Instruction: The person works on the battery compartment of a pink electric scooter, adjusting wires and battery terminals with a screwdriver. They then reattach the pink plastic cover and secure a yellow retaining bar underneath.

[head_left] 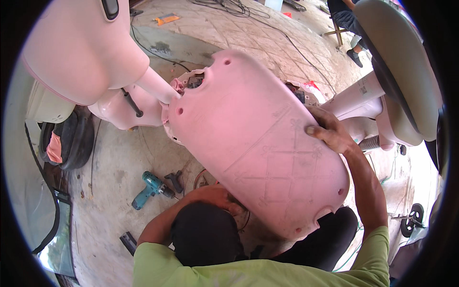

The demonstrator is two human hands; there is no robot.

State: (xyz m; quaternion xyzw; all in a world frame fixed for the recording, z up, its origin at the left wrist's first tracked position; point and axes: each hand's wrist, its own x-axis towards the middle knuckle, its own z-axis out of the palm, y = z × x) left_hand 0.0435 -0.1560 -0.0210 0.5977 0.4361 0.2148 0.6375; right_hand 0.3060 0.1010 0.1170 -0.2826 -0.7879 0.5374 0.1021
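A large pink plastic floorboard panel (258, 138) of an electric scooter lies tilted across the middle, with screw holes near its corners and a moulded line pattern. My right hand (330, 129) grips its right edge, thumb on the top face and the other fingers around the rim. My left hand (224, 197) is at the panel's near left edge; its fingers go under the panel and are hidden. The scooter's pink front body (91, 52) stands at the left, joined by a pink column (160, 86). To the right is the seat (401, 62) over pink bodywork (356, 98).
A teal cordless drill (152, 188) lies on the floor left of my left forearm, beside a small black part (174, 181). Black tyres (71, 138) with a pink cloth (54, 147) stand at far left. Cables (234, 7) cross the back floor; a person's leg (356, 50) shows at upper right.
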